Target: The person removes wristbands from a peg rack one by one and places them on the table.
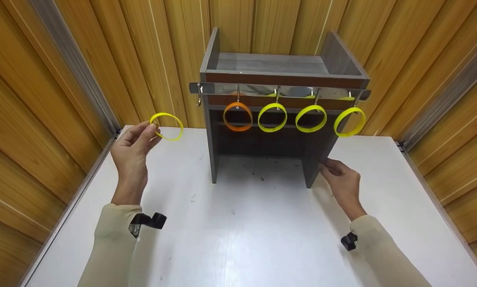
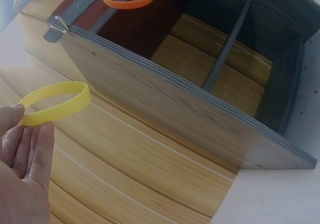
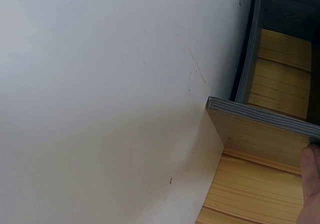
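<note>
In the head view my left hand (image 1: pixel 133 147) pinches a thin yellow ring (image 1: pixel 181 129) between thumb and fingers, out to the left of a grey wooden rack (image 1: pixel 213 143). The left wrist view shows this yellow band (image 2: pixel 75 104) held by its near side. My right hand (image 1: pixel 342 181) touches the outer face of the rack's right side panel low down, with fingertips (image 3: pixel 309 164) against the wood. On the rack's metal hook rail (image 1: pixel 218 88) hang an orange ring (image 1: pixel 225 119) and three yellow rings. The leftmost hook (image 1: pixel 199 99) carries no ring.
The rack stands on a white table (image 1: pixel 238 239) marked with small dark specks. Wood-plank walls (image 1: pixel 170 52) rise behind and at both sides, with metal posts at the corners. An open-topped shelf (image 1: pixel 270 63) forms the rack's upper part.
</note>
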A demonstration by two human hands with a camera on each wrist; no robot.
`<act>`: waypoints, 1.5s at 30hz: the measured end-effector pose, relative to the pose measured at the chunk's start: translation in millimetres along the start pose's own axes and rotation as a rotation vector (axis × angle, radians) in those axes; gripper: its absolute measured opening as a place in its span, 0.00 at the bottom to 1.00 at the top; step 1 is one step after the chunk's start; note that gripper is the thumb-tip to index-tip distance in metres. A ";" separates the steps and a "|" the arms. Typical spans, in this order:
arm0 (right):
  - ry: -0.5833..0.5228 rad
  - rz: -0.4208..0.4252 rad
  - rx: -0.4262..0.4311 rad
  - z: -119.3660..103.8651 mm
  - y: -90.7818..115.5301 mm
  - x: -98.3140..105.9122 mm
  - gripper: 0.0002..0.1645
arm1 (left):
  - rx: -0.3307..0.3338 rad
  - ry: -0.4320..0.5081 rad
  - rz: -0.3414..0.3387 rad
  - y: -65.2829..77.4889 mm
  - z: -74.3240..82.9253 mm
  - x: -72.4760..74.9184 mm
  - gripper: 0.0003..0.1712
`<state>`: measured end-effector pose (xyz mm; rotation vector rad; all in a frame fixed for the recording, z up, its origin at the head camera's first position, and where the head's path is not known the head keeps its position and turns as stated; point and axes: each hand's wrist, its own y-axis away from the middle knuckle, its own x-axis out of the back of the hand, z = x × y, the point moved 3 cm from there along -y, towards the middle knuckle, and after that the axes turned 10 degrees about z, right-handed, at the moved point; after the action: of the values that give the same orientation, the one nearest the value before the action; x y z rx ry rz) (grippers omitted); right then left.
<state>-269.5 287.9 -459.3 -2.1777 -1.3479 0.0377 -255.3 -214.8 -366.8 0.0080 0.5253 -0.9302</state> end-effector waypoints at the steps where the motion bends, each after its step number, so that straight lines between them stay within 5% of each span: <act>1: 0.002 0.003 0.001 3.3 -0.3 -0.8 0.12 | 0.010 -0.007 0.002 0.1 -4.8 1.9 0.18; 9: 0.016 0.009 -0.032 35.0 -3.5 -5.4 0.12 | 0.133 -0.087 0.022 2.6 -44.9 19.7 0.20; 19: 0.055 0.009 -0.052 34.5 -0.9 -6.6 0.13 | 0.264 -0.193 0.032 7.2 -85.3 34.4 0.21; 32: 0.035 0.011 -0.057 32.7 -6.8 -7.1 0.13 | 0.483 -0.204 0.020 15.9 -133.1 49.5 0.22; 45: 0.033 0.026 -0.021 33.6 -6.4 -3.9 0.12 | 0.529 -0.425 -0.019 28.3 -164.8 63.9 0.19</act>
<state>-287.1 302.0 -485.3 -2.2042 -1.3071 -0.0024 -273.3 -208.6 -544.7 0.2774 -0.1224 -1.0328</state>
